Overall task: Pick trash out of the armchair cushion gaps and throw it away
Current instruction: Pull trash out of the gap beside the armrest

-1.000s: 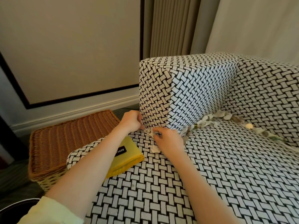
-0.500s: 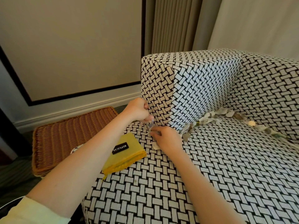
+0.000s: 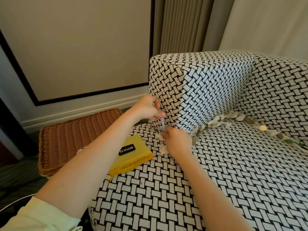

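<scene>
Head view, wicker basket beside armchair, left forearm partly hiding yellow pouch

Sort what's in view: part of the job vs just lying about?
Job:
- left hand and right hand, both pinching a thin strip by the armrest
- paper scraps under the right hand
- loose trash along the cushion gaps
- armchair

Lying about:
- yellow pouch
- wicker basket, role unclear
- curtain

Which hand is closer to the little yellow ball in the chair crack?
Right. The right hand rests on the seat by the armrest, the yellow ball off to its right; the left hand is higher and further left.
</scene>
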A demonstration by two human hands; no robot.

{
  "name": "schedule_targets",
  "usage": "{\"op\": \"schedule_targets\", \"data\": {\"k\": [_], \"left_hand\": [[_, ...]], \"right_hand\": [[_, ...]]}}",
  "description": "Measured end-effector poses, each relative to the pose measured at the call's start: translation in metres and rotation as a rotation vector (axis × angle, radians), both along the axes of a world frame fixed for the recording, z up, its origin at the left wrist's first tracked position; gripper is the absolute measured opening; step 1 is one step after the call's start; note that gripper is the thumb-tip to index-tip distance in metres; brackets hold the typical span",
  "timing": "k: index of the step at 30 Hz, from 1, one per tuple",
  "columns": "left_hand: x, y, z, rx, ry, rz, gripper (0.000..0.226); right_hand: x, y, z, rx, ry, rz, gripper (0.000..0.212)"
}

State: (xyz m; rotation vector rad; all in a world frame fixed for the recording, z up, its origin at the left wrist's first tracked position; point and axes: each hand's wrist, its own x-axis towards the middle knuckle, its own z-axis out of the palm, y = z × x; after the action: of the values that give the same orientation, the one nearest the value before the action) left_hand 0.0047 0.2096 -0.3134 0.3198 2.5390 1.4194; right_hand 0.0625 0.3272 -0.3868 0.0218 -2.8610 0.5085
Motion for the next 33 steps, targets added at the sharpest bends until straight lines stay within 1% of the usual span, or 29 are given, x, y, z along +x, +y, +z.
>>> {"op": "schedule_targets", "data": {"k": [1,3,4,6,7,9,12,14,17,21,24,27,31,32,33], "left_hand": [[-0.001,-0.001,-0.004,-0.075,0.044,0.006,0.024],[-0.002,-0.003,-0.017,-0.322,0.098,0.004,0.014],[-0.001,-0.002,-0.025,-0.461,0.093,-0.009,0.016],[-0.001,0.002,-0.039,-0.662,0.034,-0.062,0.033],[0.000,0.005,-0.044,-0.715,0.007,-0.091,0.039],[0.002,0.012,-0.048,-0.799,0.002,-0.134,0.043],[0.002,0.017,-0.052,-0.948,0.030,-0.126,0.046],[0.003,0.018,-0.052,-1.006,0.057,-0.110,0.050],[0.004,0.017,-0.054,-1.039,0.065,-0.139,0.050],[0.009,0.015,-0.054,-1.054,0.192,-0.163,0.046],[0.010,0.018,-0.052,-1.075,0.224,-0.267,0.052],[0.012,0.021,-0.047,-1.042,0.127,-0.357,0.055],[0.012,0.018,-0.035,-0.784,-0.058,-0.350,0.042],[0.012,0.017,-0.033,-0.715,-0.096,-0.331,0.040],[0.013,0.017,-0.030,-0.687,-0.121,-0.328,0.043]], "right_hand": [[0.002,0.002,0.001,0.010,0.003,-0.001,0.026],[0.004,0.007,0.005,0.000,0.001,-0.021,0.025],[0.005,0.012,0.007,-0.026,-0.019,-0.037,0.024],[0.006,0.025,0.010,-0.126,-0.091,-0.054,0.023],[0.006,0.031,0.011,-0.174,-0.121,-0.055,0.023],[0.007,0.038,0.013,-0.211,-0.151,-0.057,0.023],[0.008,0.040,0.017,-0.194,-0.134,-0.072,0.027],[0.007,0.041,0.020,-0.184,-0.123,-0.074,0.028],[0.007,0.043,0.024,-0.216,-0.115,-0.081,0.026],[0.007,0.042,0.026,-0.212,-0.064,-0.081,0.029],[0.007,0.042,0.030,-0.213,-0.032,-0.081,0.030],[0.009,0.045,0.034,-0.228,0.014,-0.090,0.033],[0.012,0.051,0.047,-0.331,0.084,-0.070,0.036],[0.013,0.052,0.051,-0.357,0.117,-0.061,0.036],[0.013,0.052,0.055,-0.374,0.143,-0.052,0.036]]}}
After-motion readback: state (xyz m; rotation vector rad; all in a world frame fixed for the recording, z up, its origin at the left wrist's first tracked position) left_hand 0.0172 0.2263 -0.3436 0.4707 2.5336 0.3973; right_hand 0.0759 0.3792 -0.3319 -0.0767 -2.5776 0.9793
